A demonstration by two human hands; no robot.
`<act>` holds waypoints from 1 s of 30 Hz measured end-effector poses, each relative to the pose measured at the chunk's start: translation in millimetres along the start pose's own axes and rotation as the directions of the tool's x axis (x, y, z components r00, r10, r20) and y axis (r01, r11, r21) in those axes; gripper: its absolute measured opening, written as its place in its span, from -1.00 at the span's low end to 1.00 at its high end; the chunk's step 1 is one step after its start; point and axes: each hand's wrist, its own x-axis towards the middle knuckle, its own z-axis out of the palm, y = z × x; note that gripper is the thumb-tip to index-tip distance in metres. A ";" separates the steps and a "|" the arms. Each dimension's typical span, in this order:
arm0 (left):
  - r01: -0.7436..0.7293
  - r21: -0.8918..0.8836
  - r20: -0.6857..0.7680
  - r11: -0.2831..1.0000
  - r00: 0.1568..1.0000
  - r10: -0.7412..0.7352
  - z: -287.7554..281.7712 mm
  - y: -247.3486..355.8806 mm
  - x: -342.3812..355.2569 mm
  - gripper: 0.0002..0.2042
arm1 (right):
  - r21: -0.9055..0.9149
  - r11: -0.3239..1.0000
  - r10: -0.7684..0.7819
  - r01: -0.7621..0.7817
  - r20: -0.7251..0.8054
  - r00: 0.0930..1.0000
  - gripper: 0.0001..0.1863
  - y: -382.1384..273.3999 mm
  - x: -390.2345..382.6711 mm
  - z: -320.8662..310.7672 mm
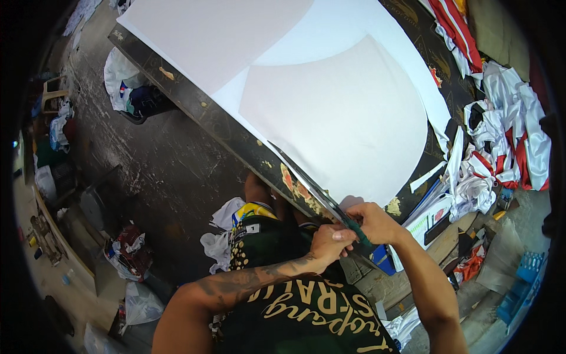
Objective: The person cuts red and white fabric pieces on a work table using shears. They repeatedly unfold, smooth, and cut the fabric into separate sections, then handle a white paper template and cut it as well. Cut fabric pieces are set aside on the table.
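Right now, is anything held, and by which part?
Long dark metal scissors, by the green handle, in the right hand; for the left hand, I cannot tell.

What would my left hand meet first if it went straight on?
Most likely the dark green handle of the scissors, right by the left hand, with the right hand next in line. Depth is unclear; it may already be touching.

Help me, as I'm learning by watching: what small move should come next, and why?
Perhaps lay the left hand flat on the pale sheet to steady it. The long shears are at its edge with the right hand around their green handle, while the left hand is bunched beside the right, not pressing the sheet.
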 end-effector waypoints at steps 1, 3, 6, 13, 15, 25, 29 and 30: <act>0.035 0.007 0.001 0.999 0.999 -0.035 0.2 2.0 0.2 -0.85 | 0.008 0.995 0.100 -0.101 0.062 0.993 -0.31 -7.5 1.9 -0.3; 0.077 0.012 -0.019 0.997 0.997 -0.077 0.7 5.9 0.9 -0.85 | -0.074 0.997 -0.013 0.011 -0.030 0.999 -0.35 -23.0 8.1 -1.6; 0.154 0.035 0.005 0.987 0.988 -0.155 -0.1 9.3 1.4 -0.86 | -0.156 0.984 -0.097 0.083 -0.086 0.992 -0.33 -43.0 14.9 -2.2; 0.145 0.132 0.002 0.981 0.989 -0.146 -0.5 7.3 11.0 -0.83 | -0.234 0.971 -0.069 0.040 -0.117 0.991 -0.27 -69.6 31.8 -4.2; 0.167 0.149 0.035 0.975 0.984 -0.174 0.2 9.5 14.4 -0.84 | -0.140 0.990 0.006 -0.014 -0.057 0.998 -0.27 -75.3 39.2 -5.5; -0.642 0.508 -0.234 0.574 0.538 0.810 -215.5 181.7 -174.5 -0.97 | -0.179 0.981 0.052 -0.079 -0.153 0.987 -0.18 -44.3 -35.4 45.8; -0.699 0.685 -0.180 0.203 0.108 0.978 -291.5 303.4 -204.0 -0.93 | 0.235 0.971 0.095 -0.047 -0.200 0.975 -0.25 -30.7 -43.0 113.5; -0.671 0.715 -0.080 0.199 0.204 0.976 -293.5 322.4 -189.7 -0.94 | 0.237 0.971 0.054 0.003 -0.236 0.970 -0.25 -36.1 -31.3 126.0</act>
